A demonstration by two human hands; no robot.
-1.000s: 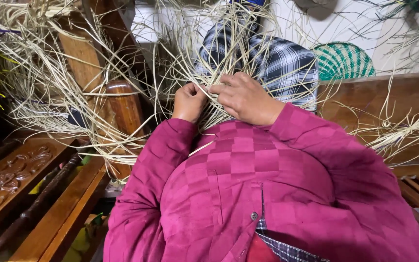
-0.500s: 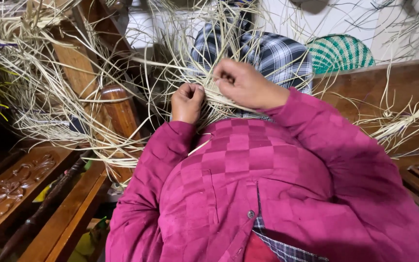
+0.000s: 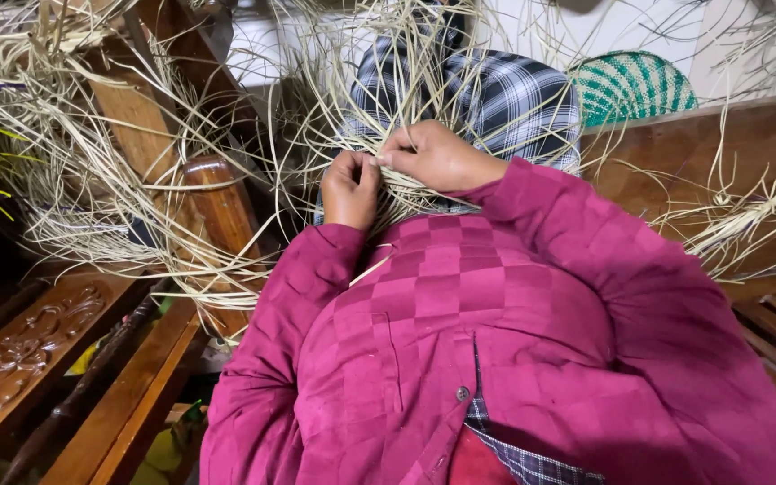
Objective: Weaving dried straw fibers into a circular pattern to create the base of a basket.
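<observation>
In the head view, the left hand is curled into a loose fist, its fingers closed around pale straw strands at the point where they gather over the lap. The right hand lies just beside it, thumb and forefinger pinched shut on a thin strand, the fingertips touching the left hand's knuckles. The other fingers of the right hand are bent and rest on the bundle. The straw strands fan upward and outward from the two hands, across a blue-and-white plaid cloth that covers the knees.

No container shows clearly; a green-and-white woven piece stands at the upper right, and whether anything is in it cannot be told.

Both forearms, in magenta checked sleeves, reach forward from the body and meet in the middle, wrists bent slightly inward. More loose straw hangs over a carved wooden frame on the left, and another tangle lies on the wooden surface at the right.
</observation>
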